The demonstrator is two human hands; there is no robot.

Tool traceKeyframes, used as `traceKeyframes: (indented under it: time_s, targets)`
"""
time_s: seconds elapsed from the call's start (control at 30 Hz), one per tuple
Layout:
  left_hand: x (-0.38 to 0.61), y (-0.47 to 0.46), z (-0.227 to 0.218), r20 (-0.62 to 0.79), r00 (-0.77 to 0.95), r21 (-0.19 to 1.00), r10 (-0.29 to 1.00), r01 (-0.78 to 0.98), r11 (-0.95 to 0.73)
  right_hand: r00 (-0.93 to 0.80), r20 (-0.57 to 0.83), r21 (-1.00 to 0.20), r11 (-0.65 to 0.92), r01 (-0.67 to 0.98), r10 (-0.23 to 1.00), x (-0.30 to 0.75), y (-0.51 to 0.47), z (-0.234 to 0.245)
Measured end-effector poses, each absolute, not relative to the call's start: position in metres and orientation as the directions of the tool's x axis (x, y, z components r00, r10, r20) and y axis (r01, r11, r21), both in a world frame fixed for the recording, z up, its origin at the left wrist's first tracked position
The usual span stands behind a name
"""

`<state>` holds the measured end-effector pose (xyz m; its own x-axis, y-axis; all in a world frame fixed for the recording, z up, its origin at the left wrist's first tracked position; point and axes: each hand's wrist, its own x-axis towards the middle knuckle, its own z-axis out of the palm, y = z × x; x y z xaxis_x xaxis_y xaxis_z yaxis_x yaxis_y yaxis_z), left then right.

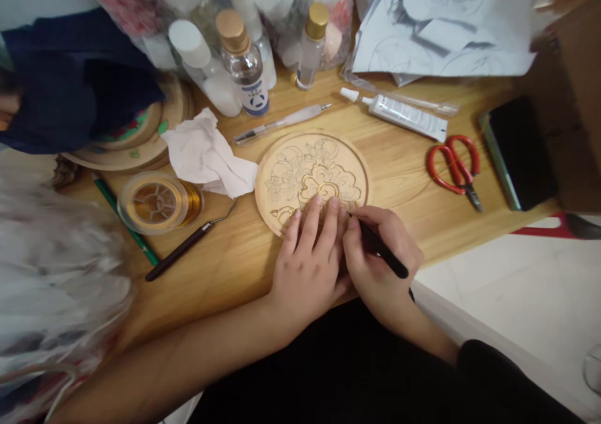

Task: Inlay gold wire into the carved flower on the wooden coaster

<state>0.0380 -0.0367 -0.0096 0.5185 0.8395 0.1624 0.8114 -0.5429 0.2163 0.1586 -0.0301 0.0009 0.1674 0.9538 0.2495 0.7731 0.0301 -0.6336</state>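
Note:
A round wooden plate [291, 155] with a raised rim lies on the table, bearing a pencil-drawn floral design. Gold wire [328, 176] follows the outlines of the large flower and a smaller part at lower left. My left hand [307, 264] rests flat on the plate's near part, fingers stretched out, covering some of the design. Beside it, my right hand [382, 255] is closed around slim black tweezers [385, 248], their tip low at the plate's near right edge. The tip is mostly hidden by my fingers.
Left of the plate are a crumpled tissue [211, 151], a wire spool [157, 201], a hooked tool [188, 245] and a green pencil [124, 217]. Behind stand bottles [246, 73], a pen [284, 123] and a glue tube [408, 117]. Red-handled cutters [455, 167] and a phone [519, 151] lie right.

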Motion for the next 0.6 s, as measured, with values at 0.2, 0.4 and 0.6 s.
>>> traceKeyframes:
  time_s: [0.2, 0.4, 0.6]
  targets:
    - [0.039, -0.037, -0.011, 0.182, 0.499, 0.23, 0.847, 0.816, -0.531, 0.106, 0.165, -0.556, 0.004, 0.831, 0.981, 0.16, -0.022, 0.01]
    - [0.038, -0.036, -0.01, 0.156, 0.518, 0.209, 0.841, 0.815, -0.54, -0.068, 0.172, -0.507, 0.147, 0.849, 0.983, 0.176, -0.019, 0.011]
    - [0.036, -0.036, -0.009, 0.164, 0.525, 0.191, 0.835, 0.814, -0.549, -0.249, 0.173, -0.473, 0.303, 0.827, 0.953, 0.195, -0.012, 0.01]
